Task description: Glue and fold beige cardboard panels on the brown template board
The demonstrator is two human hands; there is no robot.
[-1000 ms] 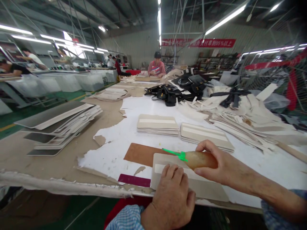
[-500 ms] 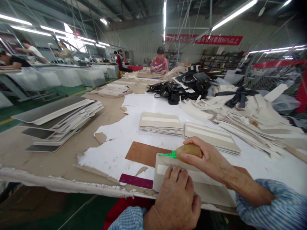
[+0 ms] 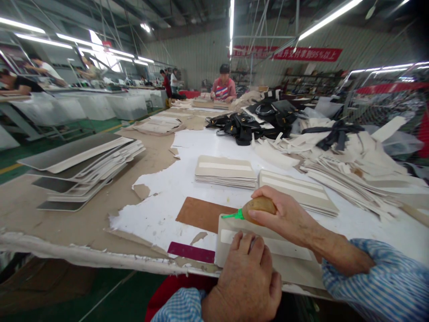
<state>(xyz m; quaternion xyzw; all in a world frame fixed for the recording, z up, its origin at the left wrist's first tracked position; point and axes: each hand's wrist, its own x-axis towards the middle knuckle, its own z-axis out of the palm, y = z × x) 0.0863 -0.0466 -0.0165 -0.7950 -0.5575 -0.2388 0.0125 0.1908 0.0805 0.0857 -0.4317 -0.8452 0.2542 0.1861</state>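
Note:
A beige rectangular panel (image 3: 301,269) with a white strip across it lies at the table's near edge. My left hand (image 3: 246,275) presses down on it with bent fingers and holds nothing. My right hand (image 3: 284,214) is closed around the wooden, bulb-shaped handle of an awl (image 3: 256,210). Its thin green shaft points left, with the tip at the panel's upper left corner. A brown leather-like piece (image 3: 201,214) is partly under the panel. Beside the panel's left edge lies a dark purple strip (image 3: 191,252).
Two stacks of similar panels, one (image 3: 224,172) at centre and another (image 3: 298,192) behind my right hand, stand on the table. Grey boards (image 3: 77,165) are piled left. Black bag-like pieces (image 3: 248,120) and pale scraps (image 3: 355,174) heap up right. A person (image 3: 224,87) works at the far end.
My right hand and the awl's handle have shifted slightly left, while the tip stays by the same corner. My left hand keeps its place on the panel.

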